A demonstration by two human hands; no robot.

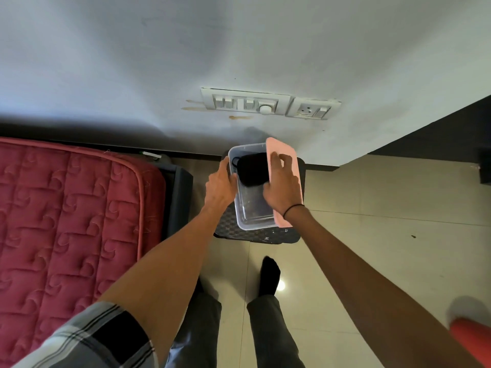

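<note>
A clear plastic box (252, 216) stands on a dark checkered stool (255, 235) against the wall. Inside its far end lies a black pouch (252, 168). My left hand (221, 183) grips the box's left rim, thumb over the edge. My right hand (283, 184) holds a pink lid (288, 155) tilted along the box's right side, fingers spread over its top and thumb under its inner edge. The lid covers only the right edge of the box; the rest stands uncovered.
A red quilted mattress (69, 221) on a dark frame fills the left. A switch and socket panel (268, 103) sits on the white wall above the box. Tiled floor (372, 248) spreads to the right. A dark cabinet (451, 134) is at far right, a red object (470, 330) at lower right.
</note>
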